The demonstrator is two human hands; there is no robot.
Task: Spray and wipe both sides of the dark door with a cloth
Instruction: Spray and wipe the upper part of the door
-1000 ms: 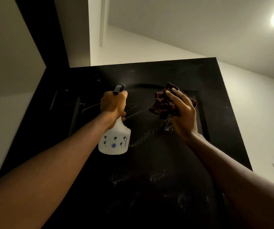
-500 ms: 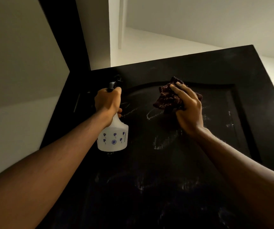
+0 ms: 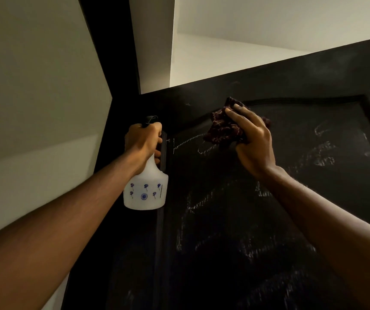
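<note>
My right hand (image 3: 252,139) holds a bunched dark red patterned cloth (image 3: 223,128) against the dark door (image 3: 269,220), fingers laid over it, thumb tucked under. The door is matt black, with pale wet streaks below and right of that hand. Left of it my left hand (image 3: 142,139) is wrapped round the neck of a white spray bottle (image 3: 145,191) printed with small blue flowers, its body hanging beneath the fist

- We look up at a tall dark panelled door (image 3: 257,220), its face streaked with pale wet smears.
- Our left hand (image 3: 142,142) grips the neck of a white plastic spray bottle (image 3: 145,191) printed with small blue flowers.
- Our right hand (image 3: 252,139) presses a crumpled dark red patterned cloth (image 3: 223,129) against the door's upper panel.
- Pale walls (image 3: 34,86) flank the door.
</note>
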